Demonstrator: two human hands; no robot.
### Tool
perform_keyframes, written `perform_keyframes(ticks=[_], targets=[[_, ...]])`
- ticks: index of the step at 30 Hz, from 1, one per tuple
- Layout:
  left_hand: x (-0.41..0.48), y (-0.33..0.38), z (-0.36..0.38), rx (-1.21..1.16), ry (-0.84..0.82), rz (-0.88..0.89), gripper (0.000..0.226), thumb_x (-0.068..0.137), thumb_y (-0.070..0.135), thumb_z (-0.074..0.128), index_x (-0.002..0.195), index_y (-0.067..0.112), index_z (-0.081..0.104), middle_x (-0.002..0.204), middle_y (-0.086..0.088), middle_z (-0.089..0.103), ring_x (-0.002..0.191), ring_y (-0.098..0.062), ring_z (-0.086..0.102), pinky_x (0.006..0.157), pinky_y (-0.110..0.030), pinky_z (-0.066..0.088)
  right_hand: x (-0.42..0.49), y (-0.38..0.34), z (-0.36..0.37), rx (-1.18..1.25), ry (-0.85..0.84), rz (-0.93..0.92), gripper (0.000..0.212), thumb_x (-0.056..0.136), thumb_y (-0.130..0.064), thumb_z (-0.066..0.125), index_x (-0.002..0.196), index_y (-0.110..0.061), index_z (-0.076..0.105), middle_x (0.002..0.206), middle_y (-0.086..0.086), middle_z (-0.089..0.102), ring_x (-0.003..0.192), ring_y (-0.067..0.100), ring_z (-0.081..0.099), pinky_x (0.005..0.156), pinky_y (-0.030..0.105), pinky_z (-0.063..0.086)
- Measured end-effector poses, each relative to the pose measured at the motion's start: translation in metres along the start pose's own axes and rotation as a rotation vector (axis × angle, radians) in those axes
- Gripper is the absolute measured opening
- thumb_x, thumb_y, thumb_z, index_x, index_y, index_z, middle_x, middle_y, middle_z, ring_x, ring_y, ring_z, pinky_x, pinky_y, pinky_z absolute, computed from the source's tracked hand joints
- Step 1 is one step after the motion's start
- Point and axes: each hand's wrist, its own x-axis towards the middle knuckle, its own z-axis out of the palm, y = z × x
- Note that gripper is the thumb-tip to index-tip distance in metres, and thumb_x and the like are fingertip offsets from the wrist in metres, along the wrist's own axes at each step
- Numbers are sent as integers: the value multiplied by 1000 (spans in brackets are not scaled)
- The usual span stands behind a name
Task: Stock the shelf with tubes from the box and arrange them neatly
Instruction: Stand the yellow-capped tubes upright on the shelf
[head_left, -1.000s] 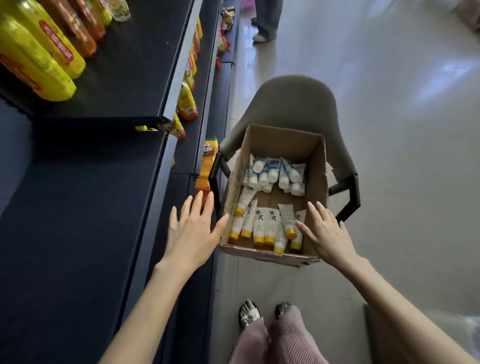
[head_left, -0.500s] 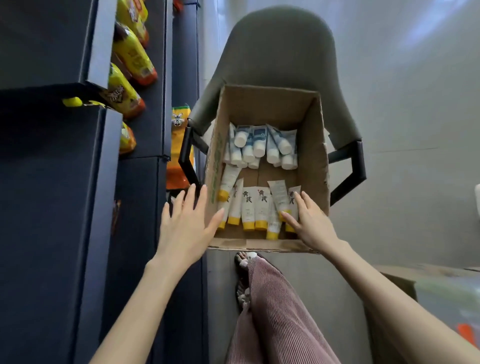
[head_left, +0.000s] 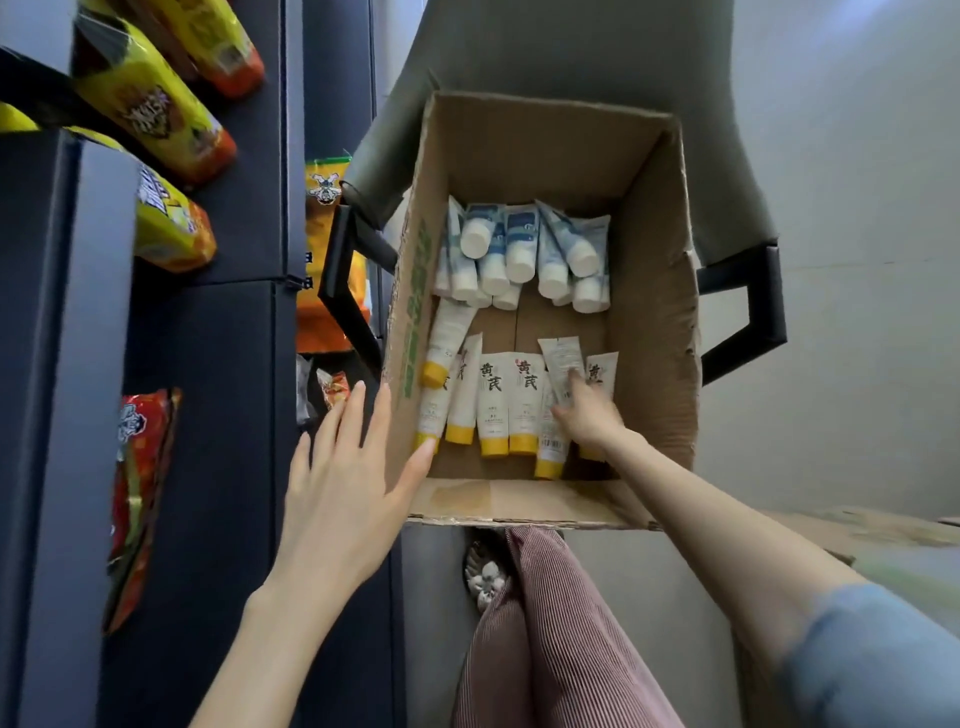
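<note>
Trouble looked likeliest at the row of yellow-capped tubes (head_left: 491, 400), which lay overlapped and touching along the near end of the box (head_left: 662, 322). Lifting one from the heap could have dragged or skewed its neighbours, and a hold taken high on the flat crimped end might have slipped. The box sat on a grey chair (head_left: 571, 47) rather than a bench, so a hard tug or a shove on its wall might have slid it on the seat.

The right grip (head_left: 589, 418) was down inside the box, fingertips on a tilted tube (head_left: 558, 356) lying across the others. Whether it had closed round that tube could not be told. The left grip (head_left: 343, 483) was released, fingers spread flat just beside the box's left wall, thumb at the near corner.

Besides the yellow-capped row, the box held a cluster of blue-and-white tubes (head_left: 519, 249) with white caps piled at the far end, bare cardboard between the two groups. The dark shelf (head_left: 208, 374) to the left carried snack bags (head_left: 150, 119) but no tubes in view.
</note>
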Motion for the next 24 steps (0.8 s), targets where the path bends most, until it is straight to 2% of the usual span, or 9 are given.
perform_keyframes(ticks=[5, 8, 11, 13, 15, 17, 19, 21, 24], targets=[[-4, -4, 4, -68, 5, -27, 75, 85, 67, 9, 150, 31, -2, 160, 7, 3, 146, -11, 5, 117, -37, 11, 20, -2, 13, -29, 11, 62, 77, 95, -26, 53, 152, -16, 3, 152, 24, 20, 136, 39, 32, 106, 46, 35], [-2, -3, 2, -131, 9, -29, 74, 85, 67, 12, 150, 32, 2, 159, 9, 6, 146, -10, 7, 116, -38, 13, 26, -3, 16, -38, 71, 71, 73, 94, -16, 51, 152, -15, 6, 146, 25, 30, 130, 40, 39, 102, 45, 40], [1, 1, -4, -205, 46, -17, 74, 86, 66, 16, 151, 31, 9, 158, 11, 12, 144, -8, 11, 114, -38, 17, 30, -3, 10, 125, 57, 95, 62, 93, -11, 50, 148, -10, 21, 136, 20, 47, 122, 36, 48, 98, 43, 44], [2, 7, -10, -274, 74, -9, 73, 86, 65, 18, 151, 31, 14, 157, 12, 17, 142, -5, 14, 113, -38, 20, 26, -7, -2, 414, 23, 146, 49, 90, -9, 56, 135, -7, 39, 128, 16, 55, 113, 30, 55, 90, 40, 49], [7, 13, -13, -349, 92, 8, 69, 87, 62, 21, 149, 31, 19, 154, 15, 24, 138, 1, 18, 110, -38, 25, 13, -9, -15, 819, -93, 210, 50, 87, -5, 62, 133, -2, 43, 120, 15, 60, 101, 26, 60, 78, 36, 52], [11, 18, -15, -450, 110, 19, 59, 92, 56, 28, 146, 32, 28, 148, 17, 34, 132, 6, 24, 108, -36, 29, -9, -15, -30, 1151, -268, 158, 51, 87, -3, 61, 134, 2, 44, 107, 13, 66, 91, 22, 66, 70, 32, 56], [17, 24, -16, -576, 94, 23, 46, 97, 44, 35, 142, 33, 39, 143, 15, 43, 131, 3, 32, 108, -30, 30, -34, -21, -41, 1384, -459, 31, 49, 87, -5, 58, 134, 1, 46, 105, 11, 68, 92, 18, 67, 79, 29, 57], [24, 30, -16, -691, 72, 14, 42, 98, 39, 41, 138, 30, 45, 140, 12, 49, 130, -1, 38, 109, -30, 31, -60, -27, -45, 1577, -665, -105, 52, 86, -9, 60, 135, 2, 46, 122, 17, 60, 108, 23, 61, 97, 34, 47], [34, 43, -22, -922, -55, -84, 60, 84, 55, 48, 133, 22, 53, 132, 7, 57, 126, -10, 48, 108, -37, 37, -94, -39, -44, 1674, -934, -260, 58, 83, -12, 68, 136, 1, 47, 133, 20, 53, 119, 28, 56, 107, 39, 37]])
